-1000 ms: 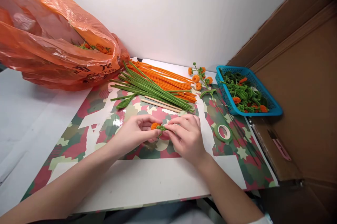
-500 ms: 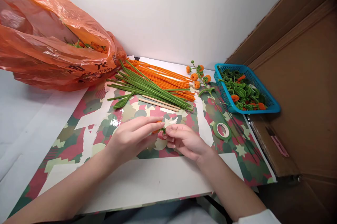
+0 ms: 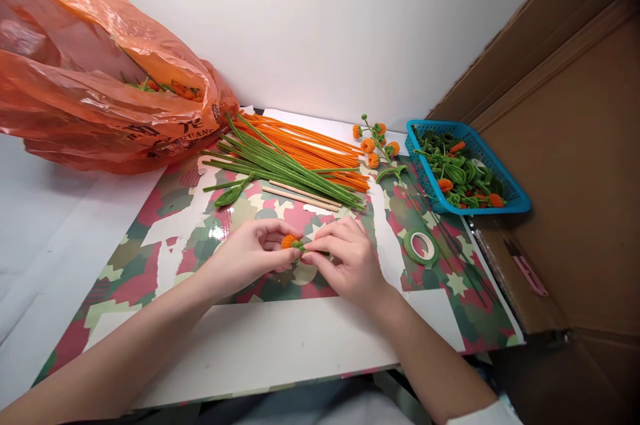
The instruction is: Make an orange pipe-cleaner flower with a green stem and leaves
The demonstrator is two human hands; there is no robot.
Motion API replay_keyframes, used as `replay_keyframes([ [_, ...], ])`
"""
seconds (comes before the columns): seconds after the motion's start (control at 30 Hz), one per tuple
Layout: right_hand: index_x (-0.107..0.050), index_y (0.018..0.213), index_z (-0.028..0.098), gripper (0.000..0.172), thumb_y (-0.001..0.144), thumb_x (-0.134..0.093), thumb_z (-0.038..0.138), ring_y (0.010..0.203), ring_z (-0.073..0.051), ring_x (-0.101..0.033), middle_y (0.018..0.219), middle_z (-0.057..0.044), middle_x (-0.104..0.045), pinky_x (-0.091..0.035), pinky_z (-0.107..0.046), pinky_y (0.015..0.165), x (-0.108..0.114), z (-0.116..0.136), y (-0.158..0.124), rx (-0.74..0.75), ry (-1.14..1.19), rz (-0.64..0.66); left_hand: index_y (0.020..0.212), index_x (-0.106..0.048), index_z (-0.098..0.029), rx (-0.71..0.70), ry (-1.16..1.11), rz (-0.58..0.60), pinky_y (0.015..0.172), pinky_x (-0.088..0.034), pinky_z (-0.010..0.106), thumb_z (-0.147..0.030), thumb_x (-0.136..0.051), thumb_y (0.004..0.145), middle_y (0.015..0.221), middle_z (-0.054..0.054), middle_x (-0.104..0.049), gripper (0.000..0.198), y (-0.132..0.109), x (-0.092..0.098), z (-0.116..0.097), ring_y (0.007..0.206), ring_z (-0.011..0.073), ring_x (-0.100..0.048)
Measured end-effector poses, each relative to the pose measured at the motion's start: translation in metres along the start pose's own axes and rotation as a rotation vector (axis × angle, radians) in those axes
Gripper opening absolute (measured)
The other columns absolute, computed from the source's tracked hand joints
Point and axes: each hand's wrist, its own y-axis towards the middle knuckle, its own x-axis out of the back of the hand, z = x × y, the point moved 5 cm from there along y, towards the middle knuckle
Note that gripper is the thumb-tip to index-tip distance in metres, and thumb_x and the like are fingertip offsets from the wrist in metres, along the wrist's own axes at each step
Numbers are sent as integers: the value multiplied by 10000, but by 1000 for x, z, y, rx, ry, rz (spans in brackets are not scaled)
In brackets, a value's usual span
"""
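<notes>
A small orange pipe-cleaner flower (image 3: pixel 289 241) with a green base is between my two hands, above the patterned table cover. The fingers of my left hand (image 3: pixel 255 253) curl round the orange head, thumb at its near side. On the right, my right hand (image 3: pixel 347 255) pinches the green part (image 3: pixel 299 246) with thumb and fingertips. Just beyond the hands lie two thin wooden sticks (image 3: pixel 303 197), a pile of green pipe cleaners (image 3: pixel 295 168) and a pile of orange ones (image 3: pixel 300 138).
An orange plastic bag (image 3: pixel 115 105) stands at the back left. A blue basket (image 3: pixel 517 202) of green and orange pieces sits at the right, near green tape (image 3: pixel 413 248), a flower stem (image 3: pixel 385 145) and a pink cutter (image 3: pixel 530 272). One green leaf (image 3: pixel 230 195) lies left.
The orange flower now shows more clearly between my hands. My left fingers have curled in around it, and my right hand has turned, its fingers now on top of the green part.
</notes>
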Motion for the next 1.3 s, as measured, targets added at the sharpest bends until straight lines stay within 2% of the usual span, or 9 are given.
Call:
replay_keyframes([
  [0.13, -682, 667, 197, 116, 769, -695, 250, 712, -161, -563, 717, -22, -643, -414, -298, 630, -10, -17, -2, -479, 497, 46, 895, -666, -162, -270, 260, -121, 513, -499, 228, -336, -693, 760, 696, 6, -659, 221, -6, 0, -15, 575, 131, -607],
  [0.3, -622, 600, 154, 256, 597, -810, 327, 537, -78, -439, 587, 14, -554, -309, -227, 510, -33, -25, -14, -1022, 1166, 176, 928, -670, -194, -821, 648, -291, 656, -571, 230, -191, -644, 810, 864, 32, -743, 120, -24, -4, -34, 705, 147, -693],
  [0.4, -642, 679, 133, 238, 575, -811, 265, 522, -52, -382, 625, 13, -544, -252, -197, 465, -40, -20, -18, -1171, 1433, 286, 992, -661, -212, -1149, 808, -318, 737, -580, 251, -130, -625, 840, 954, 63, -755, 176, -38, -9, -38, 812, 167, -717],
  [0.5, -630, 701, 143, 215, 614, -778, 272, 506, -53, -354, 622, 21, -514, -223, -196, 447, -41, -17, -20, -1172, 1439, 343, 1045, -658, -230, -1298, 920, -309, 739, -583, 267, -105, -621, 838, 998, 74, -758, 245, -43, -13, -38, 830, 177, -721],
  [0.6, -630, 703, 170, 202, 712, -716, 353, 533, -91, -423, 658, -6, -567, -305, -227, 480, -28, -22, -14, -929, 1036, 179, 998, -673, -223, -1180, 844, -338, 707, -582, 244, -124, -647, 816, 943, 54, -761, 208, -37, -9, -38, 768, 163, -718],
  [0.7, -686, 849, 214, 135, 762, -705, 316, 754, -173, -563, 853, -44, -662, -435, -303, 645, 1, -12, -3, -402, 403, -92, 950, -675, -192, -764, 584, -299, 564, -560, 206, -230, -673, 806, 785, 25, -730, 149, -20, -1, -31, 624, 134, -670],
  [0.83, -710, 861, 244, 73, 841, -646, 214, 878, -203, -578, 909, -37, -703, -415, -372, 800, 7, 7, -2, 44, -135, -134, 924, -659, -160, -312, 198, -168, 491, -539, 221, -369, -708, 760, 709, 19, -671, 270, -8, -1, -15, 586, 144, -631],
  [1.07, -703, 885, 256, 149, 892, -580, 172, 825, -193, -543, 866, -20, -709, -348, -368, 754, 3, 11, -5, 142, -363, -142, 869, -653, -152, -123, 105, -124, 490, -499, 236, -378, -731, 692, 635, -2, -599, 298, -5, -1, -11, 555, 138, -575],
  [1.3, -659, 807, 213, 133, 886, -563, 168, 829, -192, -524, 836, -30, -673, -356, -356, 743, -1, 7, -3, 9, -218, -38, 858, -663, -165, -171, 156, -136, 488, -469, 219, -376, -723, 711, 585, -31, -556, 264, -6, -1, -10, 531, 122, -549],
])
